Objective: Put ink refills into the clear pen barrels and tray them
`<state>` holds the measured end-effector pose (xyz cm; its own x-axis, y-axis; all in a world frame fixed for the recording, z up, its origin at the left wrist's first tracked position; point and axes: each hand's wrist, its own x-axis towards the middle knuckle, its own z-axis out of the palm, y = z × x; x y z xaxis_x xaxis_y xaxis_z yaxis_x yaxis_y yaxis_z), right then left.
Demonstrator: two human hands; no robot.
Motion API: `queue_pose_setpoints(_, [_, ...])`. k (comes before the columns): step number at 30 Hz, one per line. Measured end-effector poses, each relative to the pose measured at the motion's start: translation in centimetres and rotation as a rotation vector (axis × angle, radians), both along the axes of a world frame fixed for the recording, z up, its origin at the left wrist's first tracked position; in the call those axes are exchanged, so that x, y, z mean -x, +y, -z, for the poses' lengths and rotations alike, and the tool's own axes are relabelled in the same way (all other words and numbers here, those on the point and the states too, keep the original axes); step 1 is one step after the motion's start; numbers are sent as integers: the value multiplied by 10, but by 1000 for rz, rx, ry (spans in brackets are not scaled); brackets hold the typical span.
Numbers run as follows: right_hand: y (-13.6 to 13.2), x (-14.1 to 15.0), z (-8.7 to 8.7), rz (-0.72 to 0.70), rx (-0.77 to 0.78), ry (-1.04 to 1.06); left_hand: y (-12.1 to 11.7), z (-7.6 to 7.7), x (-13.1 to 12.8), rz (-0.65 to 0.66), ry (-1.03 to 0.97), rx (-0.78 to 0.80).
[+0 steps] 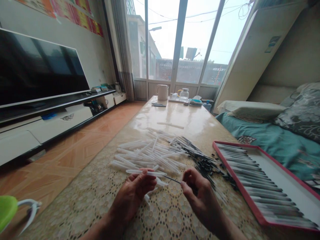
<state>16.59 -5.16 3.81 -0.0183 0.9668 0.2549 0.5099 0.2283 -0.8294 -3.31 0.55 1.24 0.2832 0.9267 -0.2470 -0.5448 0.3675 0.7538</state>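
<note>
One long table [205,130], two busy hands, one white tube [156,173] and one dark stick [173,180] meeting end to end

Pink-rimmed tray [277,170] sits on the right with a row of pens [265,186] in it, then there's a messy heap of tubes [147,151] mid-table and a pile of sticks [200,156] between the two. Left hand [136,188] pinches the white tube, thumb against fingers, by the heap's near edge; right hand [200,190] has the dark stick nipped in its fingertips. Looks like the threading step to me: the stick's tip is right at the tube's end, can't tell if it's inside. I'd say the next move calls for keeping both lined up and a gentle push left.
</note>
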Motion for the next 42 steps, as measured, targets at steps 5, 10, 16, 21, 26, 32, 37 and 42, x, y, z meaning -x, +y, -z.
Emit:
queue_pose_setpoints(5, [-2,7,-5,-110,28,129,-5,6,-9,221,-36,-56])
queue_pose_setpoints(10, [14,-25,4,119,-64,101,-3,-2,-7,9,-117,132])
queue_pose_setpoints(16, [39,-94,34,622,-90,-694,1,-9,-2,-129,-116,196])
queue_pose_setpoints(21, [43,-103,47,638,-20,-814,0,-3,-2,-81,-94,148])
queue_pose_setpoints(26, [47,-100,42,577,-94,-682,1,-3,-3,-36,-61,114])
queue_pose_setpoints(32, [29,-46,14,261,3,-21,-2,-2,-5,5,-4,52])
queue_pose_setpoints(37, [11,0,2,70,36,110,-4,0,-8,44,37,-26])
queue_pose_setpoints(42, [7,9,3,17,-27,11,-4,0,-10,85,67,-62])
